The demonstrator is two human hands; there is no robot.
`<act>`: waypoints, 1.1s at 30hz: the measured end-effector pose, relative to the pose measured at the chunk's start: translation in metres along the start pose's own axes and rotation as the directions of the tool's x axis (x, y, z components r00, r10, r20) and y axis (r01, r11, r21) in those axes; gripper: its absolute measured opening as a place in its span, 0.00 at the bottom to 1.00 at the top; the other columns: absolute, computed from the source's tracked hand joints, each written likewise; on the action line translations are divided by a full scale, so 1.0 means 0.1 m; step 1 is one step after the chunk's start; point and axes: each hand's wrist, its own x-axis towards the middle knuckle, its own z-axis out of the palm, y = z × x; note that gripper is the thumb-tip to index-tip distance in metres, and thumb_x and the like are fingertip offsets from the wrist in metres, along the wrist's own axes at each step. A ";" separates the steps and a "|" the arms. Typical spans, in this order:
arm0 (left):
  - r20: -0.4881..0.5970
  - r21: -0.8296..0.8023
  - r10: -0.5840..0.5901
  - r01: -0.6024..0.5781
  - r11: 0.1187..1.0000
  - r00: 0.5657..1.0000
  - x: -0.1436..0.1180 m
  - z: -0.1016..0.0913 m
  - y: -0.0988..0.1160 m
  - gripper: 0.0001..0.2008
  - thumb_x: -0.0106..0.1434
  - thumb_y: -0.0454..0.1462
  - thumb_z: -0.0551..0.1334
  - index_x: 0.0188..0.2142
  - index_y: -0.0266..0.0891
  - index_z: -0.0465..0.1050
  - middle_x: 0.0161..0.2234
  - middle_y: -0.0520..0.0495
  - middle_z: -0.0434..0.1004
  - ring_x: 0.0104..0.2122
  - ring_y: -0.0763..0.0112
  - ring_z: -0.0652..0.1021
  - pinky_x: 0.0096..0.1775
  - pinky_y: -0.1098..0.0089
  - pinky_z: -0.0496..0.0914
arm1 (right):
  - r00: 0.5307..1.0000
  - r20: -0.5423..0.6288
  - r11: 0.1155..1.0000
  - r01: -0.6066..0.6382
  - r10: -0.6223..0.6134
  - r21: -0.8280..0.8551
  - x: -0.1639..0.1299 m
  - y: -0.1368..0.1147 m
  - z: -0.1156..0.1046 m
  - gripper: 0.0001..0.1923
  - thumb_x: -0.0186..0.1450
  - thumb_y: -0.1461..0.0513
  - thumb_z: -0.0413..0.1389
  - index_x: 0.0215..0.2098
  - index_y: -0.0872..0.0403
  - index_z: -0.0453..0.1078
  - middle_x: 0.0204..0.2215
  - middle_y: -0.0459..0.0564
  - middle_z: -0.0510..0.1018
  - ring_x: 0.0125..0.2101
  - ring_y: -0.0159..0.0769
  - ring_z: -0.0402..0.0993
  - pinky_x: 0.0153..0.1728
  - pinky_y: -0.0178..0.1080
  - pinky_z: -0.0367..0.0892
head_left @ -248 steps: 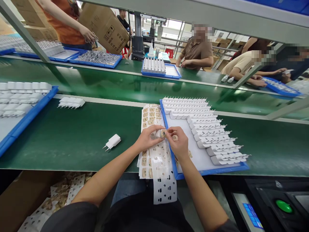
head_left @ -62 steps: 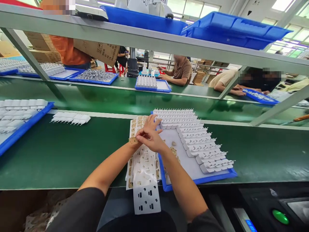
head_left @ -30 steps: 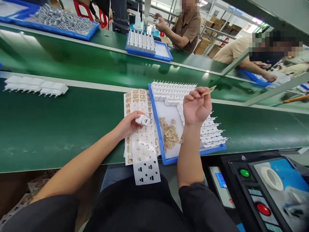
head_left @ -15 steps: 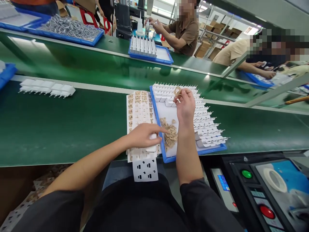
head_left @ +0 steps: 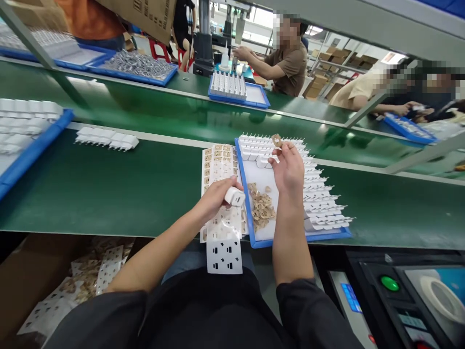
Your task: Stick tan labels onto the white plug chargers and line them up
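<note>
In my left hand (head_left: 215, 198) is a white charger block (head_left: 235, 197), its slotted end facing right, held above the sticker sheets (head_left: 220, 165). My right hand (head_left: 289, 167) pinches a small tan sticker piece (head_left: 277, 140) between thumb and fingers, over the blue-rimmed tray (head_left: 250, 213). Rows of white chargers (head_left: 323, 203) with thin prongs fill the tray's back and right side. A heap of peeled tan pieces (head_left: 262, 209) lies on its white floor, left of my right forearm. One sheet's end with black cutouts (head_left: 224, 257) hangs over the bench edge.
A short row of white chargers (head_left: 106, 138) stands on the green bench (head_left: 163, 194), with another loaded blue tray (head_left: 54, 138) at far left. Beyond a rail are trays of metal parts (head_left: 140, 65) and people working. A machine with a green button (head_left: 390, 283) sits at lower right.
The charger in my left hand has been turned up into view, and the index finger no longer points at the tan heap. My right hand still holds the tan piece. The view has shifted left.
</note>
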 end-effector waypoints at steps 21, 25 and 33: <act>-0.403 0.399 0.486 -0.329 0.856 0.776 -0.63 0.04 -0.37 0.22 0.73 0.52 0.49 0.34 0.40 0.70 0.32 0.48 0.76 0.33 0.70 0.76 0.37 0.71 0.71 | 0.990 0.118 0.995 -0.068 0.077 -0.074 -1.74 0.35 0.38 0.02 0.66 0.60 0.61 0.38 0.47 0.74 0.34 0.45 0.75 0.30 0.31 0.70 0.32 0.36 0.69; -0.316 0.495 0.544 -0.354 0.794 0.778 -0.73 -0.03 -0.40 0.24 0.75 0.50 0.47 0.38 0.40 0.77 0.37 0.45 0.83 0.38 0.67 0.80 0.43 0.68 0.73 | 0.982 0.044 0.981 -0.184 0.182 0.062 -1.77 0.36 0.47 0.04 0.63 0.59 0.63 0.34 0.49 0.73 0.32 0.44 0.74 0.25 0.27 0.66 0.28 0.33 0.66; 0.224 0.551 0.653 -0.647 0.527 0.723 -0.87 -0.38 -0.34 0.27 0.70 0.45 0.60 0.65 0.42 0.64 0.60 0.38 0.72 0.59 0.56 0.74 0.59 0.58 0.70 | 0.948 0.008 0.943 -0.319 0.319 0.094 -1.74 0.29 0.48 0.08 0.60 0.57 0.64 0.34 0.50 0.71 0.29 0.43 0.72 0.26 0.29 0.66 0.28 0.34 0.66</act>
